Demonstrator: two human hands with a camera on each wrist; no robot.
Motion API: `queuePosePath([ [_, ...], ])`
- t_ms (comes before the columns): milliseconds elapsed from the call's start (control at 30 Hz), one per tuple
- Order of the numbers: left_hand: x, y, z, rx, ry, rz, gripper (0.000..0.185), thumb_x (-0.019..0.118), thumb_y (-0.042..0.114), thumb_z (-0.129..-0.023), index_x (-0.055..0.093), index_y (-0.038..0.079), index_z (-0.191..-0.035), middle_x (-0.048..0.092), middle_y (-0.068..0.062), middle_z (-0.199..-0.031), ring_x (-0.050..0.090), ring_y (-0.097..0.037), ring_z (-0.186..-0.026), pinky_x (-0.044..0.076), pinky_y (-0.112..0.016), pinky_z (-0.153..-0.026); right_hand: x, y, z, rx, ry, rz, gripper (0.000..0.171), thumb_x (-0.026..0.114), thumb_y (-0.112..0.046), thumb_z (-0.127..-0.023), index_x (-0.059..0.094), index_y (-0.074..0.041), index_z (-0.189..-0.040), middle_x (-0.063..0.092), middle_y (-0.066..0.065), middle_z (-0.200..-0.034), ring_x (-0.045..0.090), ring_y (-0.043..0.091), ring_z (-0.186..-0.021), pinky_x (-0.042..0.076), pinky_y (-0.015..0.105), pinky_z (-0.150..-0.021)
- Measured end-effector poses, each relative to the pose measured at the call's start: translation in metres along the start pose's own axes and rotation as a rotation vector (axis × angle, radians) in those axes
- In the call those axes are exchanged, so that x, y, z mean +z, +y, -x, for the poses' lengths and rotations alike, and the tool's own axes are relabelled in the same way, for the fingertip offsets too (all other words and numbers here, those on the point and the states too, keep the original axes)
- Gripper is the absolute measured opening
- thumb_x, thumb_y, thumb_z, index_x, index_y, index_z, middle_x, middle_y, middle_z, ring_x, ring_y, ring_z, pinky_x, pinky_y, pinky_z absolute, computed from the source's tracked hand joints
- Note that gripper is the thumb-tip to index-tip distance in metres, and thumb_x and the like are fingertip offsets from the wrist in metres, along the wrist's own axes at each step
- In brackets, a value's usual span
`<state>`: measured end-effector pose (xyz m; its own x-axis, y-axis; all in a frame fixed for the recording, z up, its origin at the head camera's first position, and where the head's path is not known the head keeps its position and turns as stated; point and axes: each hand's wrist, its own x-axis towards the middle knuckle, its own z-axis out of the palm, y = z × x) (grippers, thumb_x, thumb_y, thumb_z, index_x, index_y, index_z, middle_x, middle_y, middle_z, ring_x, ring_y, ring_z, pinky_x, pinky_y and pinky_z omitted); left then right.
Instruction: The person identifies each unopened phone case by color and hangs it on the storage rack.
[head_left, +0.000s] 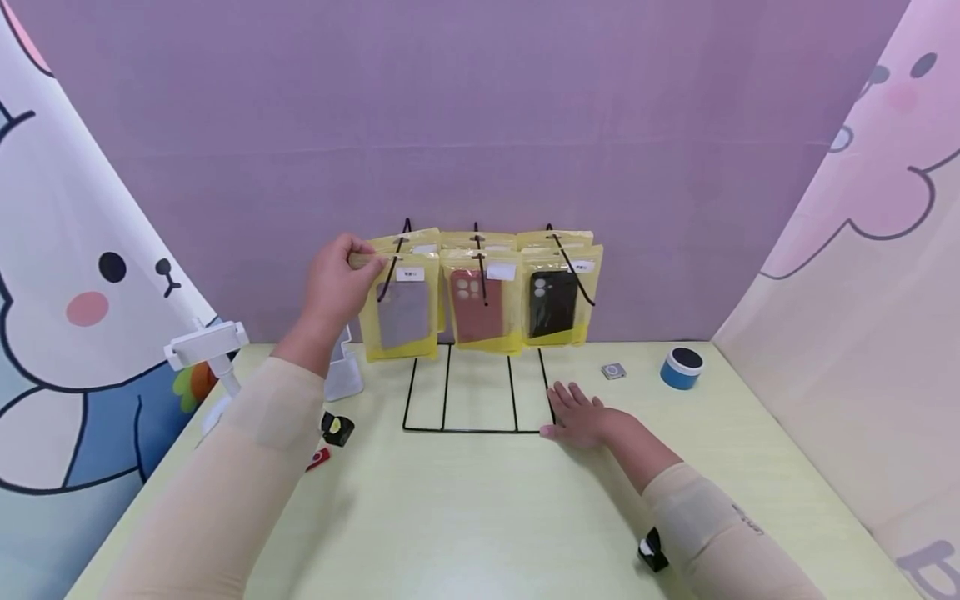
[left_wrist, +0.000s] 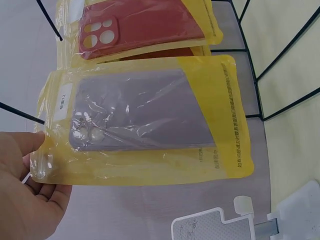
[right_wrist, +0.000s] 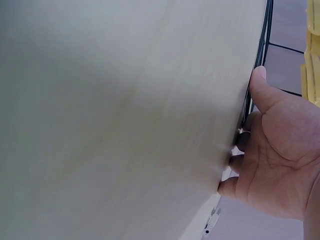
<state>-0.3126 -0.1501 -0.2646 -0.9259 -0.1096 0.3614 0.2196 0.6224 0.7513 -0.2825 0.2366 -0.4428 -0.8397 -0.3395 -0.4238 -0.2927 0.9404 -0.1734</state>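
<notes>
My left hand (head_left: 339, 279) pinches the upper left corner of a yellow pouch (left_wrist: 150, 165) with a lilac phone case (left_wrist: 140, 110) inside. That pouch hangs on the left prong of a black wire display rack (head_left: 444, 392). Beside it hang pouches with a pink-red phone case (head_left: 477, 312) and a black phone case (head_left: 552, 308); more pouches hang behind. With fingers spread, my right hand (head_left: 581, 417) rests at the front right corner of the rack's base; in the right wrist view its thumb and fingers touch the black wire (right_wrist: 260, 55).
Left of the rack stand a white phone stand (head_left: 343, 375), another white stand (head_left: 206, 343), a small black item (head_left: 337, 429) and a red item (head_left: 318, 458). On the right are a blue jar (head_left: 681, 368), a small square item (head_left: 612, 371) and a black clip-like piece (head_left: 652, 550).
</notes>
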Motion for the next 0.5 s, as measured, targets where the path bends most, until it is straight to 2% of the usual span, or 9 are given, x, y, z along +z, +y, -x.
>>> queuePosePath([
  [200, 0.0, -0.003, 0.003, 0.012, 0.003, 0.042, 0.034, 0.062, 0.033, -0.096, 0.055, 0.01, -0.12, 0.055, -0.01, -0.111, 0.049, -0.026, -0.091, 0.044, -0.037, -0.073, 0.001, -0.001, -0.002, 0.01, 0.003, 0.032, 0.087, 0.035, -0.061, -0.099, 0.006, -0.005, -0.158, -0.002, 0.016, -0.165, -0.004, 0.04, -0.151, 0.012, 0.066, -0.118],
  [300, 0.002, -0.007, 0.006, 0.015, 0.0, 0.077, 0.038, 0.062, 0.032, -0.096, 0.051, 0.01, -0.126, 0.053, -0.01, -0.11, 0.048, -0.026, -0.093, 0.044, -0.038, -0.076, 0.001, -0.001, -0.002, 0.012, -0.005, 0.032, 0.087, 0.034, -0.062, -0.099, 0.005, -0.005, -0.158, -0.003, 0.016, -0.165, -0.005, 0.039, -0.151, 0.01, 0.065, -0.119],
  [400, 0.005, -0.011, 0.009, 0.011, 0.008, 0.123, 0.046, 0.062, 0.033, -0.096, 0.045, 0.01, -0.132, 0.051, -0.01, -0.119, 0.05, -0.024, -0.103, 0.048, -0.039, -0.086, -0.001, 0.0, -0.002, 0.009, -0.015, 0.016, 0.09, 0.035, -0.064, -0.098, 0.005, -0.003, -0.157, -0.003, 0.017, -0.165, -0.006, 0.04, -0.151, 0.008, 0.066, -0.119],
  [500, 0.008, -0.014, 0.014, 0.021, 0.032, 0.18, 0.052, 0.062, 0.03, -0.095, 0.039, 0.009, -0.137, 0.048, -0.01, -0.128, 0.048, -0.024, -0.114, 0.044, -0.041, -0.101, -0.001, 0.001, -0.003, -0.001, -0.013, -0.002, 0.095, 0.036, -0.068, -0.095, 0.005, -0.003, -0.157, -0.004, 0.018, -0.165, -0.007, 0.042, -0.15, 0.006, 0.068, -0.117],
])
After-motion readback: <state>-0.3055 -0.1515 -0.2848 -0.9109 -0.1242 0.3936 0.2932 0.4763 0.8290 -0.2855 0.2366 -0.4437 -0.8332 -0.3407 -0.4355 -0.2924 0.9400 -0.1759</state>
